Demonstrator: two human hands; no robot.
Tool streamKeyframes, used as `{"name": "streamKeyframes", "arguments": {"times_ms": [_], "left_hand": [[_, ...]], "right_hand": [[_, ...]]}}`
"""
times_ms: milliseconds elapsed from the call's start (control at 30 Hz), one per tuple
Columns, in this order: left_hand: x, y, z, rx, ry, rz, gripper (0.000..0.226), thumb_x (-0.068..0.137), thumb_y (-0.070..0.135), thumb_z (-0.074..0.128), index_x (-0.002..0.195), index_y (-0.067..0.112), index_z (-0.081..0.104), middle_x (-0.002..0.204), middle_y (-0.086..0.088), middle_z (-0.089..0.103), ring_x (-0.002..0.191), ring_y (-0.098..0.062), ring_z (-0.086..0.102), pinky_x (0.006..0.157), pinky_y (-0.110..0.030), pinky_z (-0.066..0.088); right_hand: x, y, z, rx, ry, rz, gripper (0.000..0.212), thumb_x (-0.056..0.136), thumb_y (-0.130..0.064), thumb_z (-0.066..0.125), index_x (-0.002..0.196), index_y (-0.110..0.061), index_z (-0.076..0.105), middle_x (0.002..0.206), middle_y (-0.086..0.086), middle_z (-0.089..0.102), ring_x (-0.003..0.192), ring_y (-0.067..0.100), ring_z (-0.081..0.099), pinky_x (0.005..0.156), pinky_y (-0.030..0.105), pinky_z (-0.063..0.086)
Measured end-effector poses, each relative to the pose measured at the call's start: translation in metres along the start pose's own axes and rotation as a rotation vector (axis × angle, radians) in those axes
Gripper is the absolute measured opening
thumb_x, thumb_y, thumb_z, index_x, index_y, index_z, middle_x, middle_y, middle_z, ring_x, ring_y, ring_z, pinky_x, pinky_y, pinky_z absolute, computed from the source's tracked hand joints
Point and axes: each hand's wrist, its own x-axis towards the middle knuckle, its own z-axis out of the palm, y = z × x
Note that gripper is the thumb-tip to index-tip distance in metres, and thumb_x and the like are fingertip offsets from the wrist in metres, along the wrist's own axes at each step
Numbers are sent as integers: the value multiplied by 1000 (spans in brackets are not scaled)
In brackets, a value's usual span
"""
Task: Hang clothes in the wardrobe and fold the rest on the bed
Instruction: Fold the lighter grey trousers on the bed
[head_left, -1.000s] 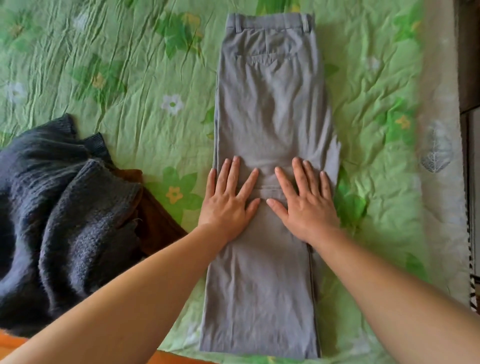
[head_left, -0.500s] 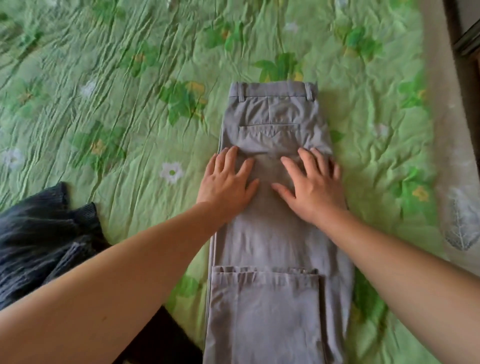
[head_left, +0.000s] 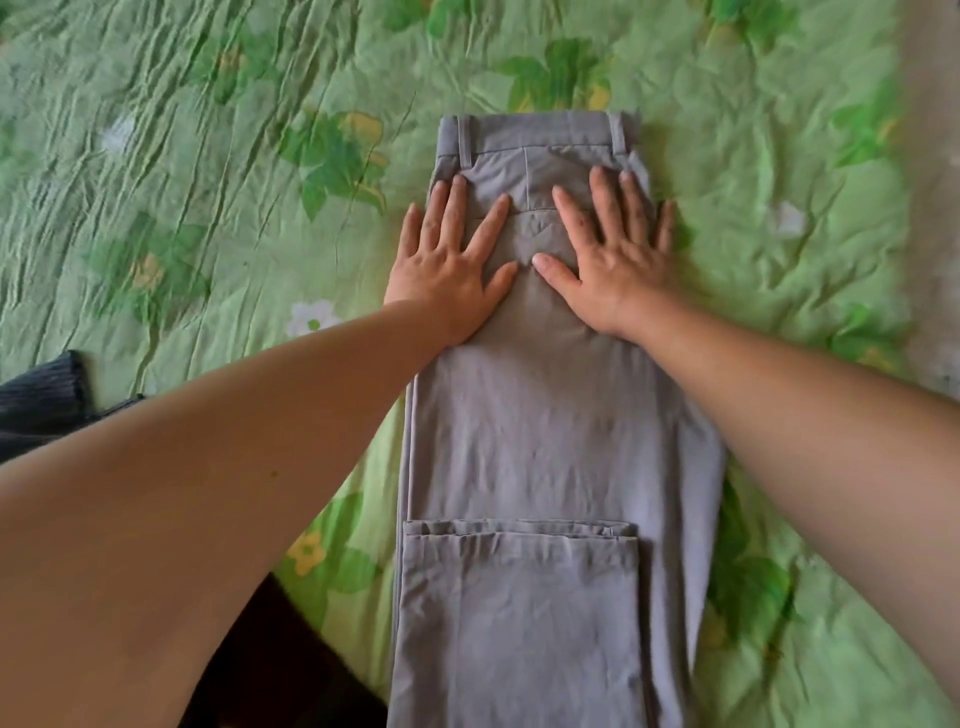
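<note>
Trousers (head_left: 550, 415) lie folded on the bed (head_left: 208, 182); left hand (head_left: 452, 265) and right hand (head_left: 613, 260) press flat, fingers spread, near the waistband; perhaps a sweater (head_left: 36, 400) at left.

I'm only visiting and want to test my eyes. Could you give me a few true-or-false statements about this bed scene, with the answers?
1. The left hand and right hand both lie flat on the grey trousers. True.
2. The trousers hang on a hanger. False: they lie on the green flowered bedspread.
3. The hems are folded up over the legs. True.
4. The right hand is curled into a fist. False: its fingers lie straight on the cloth.
</note>
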Motion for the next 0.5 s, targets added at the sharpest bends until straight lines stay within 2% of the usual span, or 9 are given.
{"name": "streamKeyframes", "arguments": {"times_ms": [67,100,167,233,333,400,500], "left_hand": [[-7,5,-12,-2,-85,-16,72,99,67,11,158,34,-12,166,-12,-18,153,-27,-17,125,-49,-4],[-16,9,-20,-38,-115,-27,72,100,65,14,159,32,-11,166,-11,-19,153,-27,-17,124,-49,-4],[-51,19,-29,-144,-140,-40,70,103,60,20,160,29,-5,167,-10,-17,153,-25,-17,125,-49,-4],[-108,34,-27,-191,-154,12,68,103,58,21,161,29,-3,167,-8,-16,153,-23,-19,125,-49,-4],[-194,55,-13,-155,-185,129,70,100,62,19,160,31,4,168,-8,-8,153,-23,-16,124,-51,-2],[-230,60,-8,-151,-198,105,71,98,63,23,160,31,15,169,-7,5,155,-23,-4,125,-52,3],[-267,54,-15,-278,-147,-118,66,97,58,46,153,25,36,155,-1,37,145,-25,30,116,-47,32]], "right_hand": [[-7,3,-10,79,-97,-7,81,93,-76,20,159,-38,-10,168,0,-17,154,24,-19,122,58,-7],[-19,6,-12,157,-92,-6,81,95,-73,23,160,-34,-6,170,2,-12,155,25,-13,124,55,-3],[-63,13,-8,247,0,23,81,95,-68,23,162,-24,13,169,11,9,155,31,9,124,51,13],[-129,24,9,226,88,39,76,98,-62,29,157,-15,33,163,18,27,147,40,31,117,54,30],[-224,41,32,132,127,75,69,101,-53,37,154,-9,40,158,22,36,142,44,38,109,59,38],[-269,42,31,100,119,129,66,99,-51,40,151,-11,45,154,22,41,137,44,43,106,58,40],[-309,18,18,289,152,156,56,94,-51,47,128,-10,65,125,15,58,106,40,60,89,50,51]]}}
